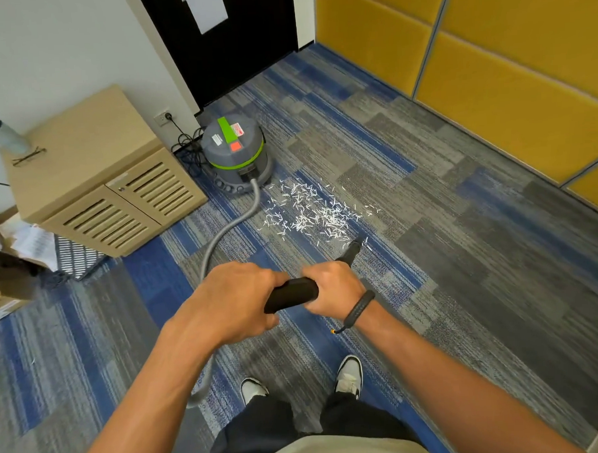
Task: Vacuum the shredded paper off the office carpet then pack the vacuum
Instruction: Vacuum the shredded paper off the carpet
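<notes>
Gripping the black wand (292, 292) from both ends, the left hand (237, 299) is wrapped around its near, lower end and the right hand (332, 286) is curled tight around it further along, fingers pressed together on the tube. A dark braided band sits on the right wrist. Beyond the right hand the wand runs down to its nozzle (354, 248), which sits at the near edge of the shredded paper (310, 212).

That paper lies as a loose scatter of short white strips on the carpet (461, 219), a flat-pile floor of grey and blue striped tiles. Just behind the scatter stands the vacuum (235, 150), a round grey canister with a green band and green handle. Its ribbed grey hose (229, 229) leaves the front, curves over the carpet and passes under the left forearm. A black cord runs from behind the canister to a wall socket. Left of it stands a pale wooden cabinet (93, 187) with slatted doors. Padded yellow panels (489, 64) line the right wall, and a black door closes the far end.
</notes>
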A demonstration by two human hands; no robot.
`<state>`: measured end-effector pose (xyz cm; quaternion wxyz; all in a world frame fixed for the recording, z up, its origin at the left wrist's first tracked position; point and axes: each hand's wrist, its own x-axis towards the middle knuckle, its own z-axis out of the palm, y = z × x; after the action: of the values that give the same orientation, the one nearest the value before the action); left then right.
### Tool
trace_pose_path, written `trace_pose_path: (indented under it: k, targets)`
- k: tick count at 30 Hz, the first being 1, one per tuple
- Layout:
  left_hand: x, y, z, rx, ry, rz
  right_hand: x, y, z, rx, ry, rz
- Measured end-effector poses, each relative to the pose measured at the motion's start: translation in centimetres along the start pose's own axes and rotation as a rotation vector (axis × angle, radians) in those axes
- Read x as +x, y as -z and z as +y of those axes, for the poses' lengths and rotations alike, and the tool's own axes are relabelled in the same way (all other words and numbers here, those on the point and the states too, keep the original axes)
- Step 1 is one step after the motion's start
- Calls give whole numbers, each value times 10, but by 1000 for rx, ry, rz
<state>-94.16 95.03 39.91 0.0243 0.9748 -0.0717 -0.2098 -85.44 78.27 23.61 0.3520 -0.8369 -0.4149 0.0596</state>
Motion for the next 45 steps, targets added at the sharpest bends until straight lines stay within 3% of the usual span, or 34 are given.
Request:
trace_pose_path:
  k: [10, 28, 35, 45]
  targets:
    - [-13, -12, 5, -22, -21, -1, -23, -8, -7, -25, -13, 26]
    - [-46, -18, -74, -30, 47, 4, 41, -56, -61, 5, -4, -68]
    - [-66, -16, -100, -3, 118, -69, 65, -75, -87, 21, 65, -132]
    - [-86, -11, -114, -16, 88, -67, 68, -82, -105, 69, 104, -102]
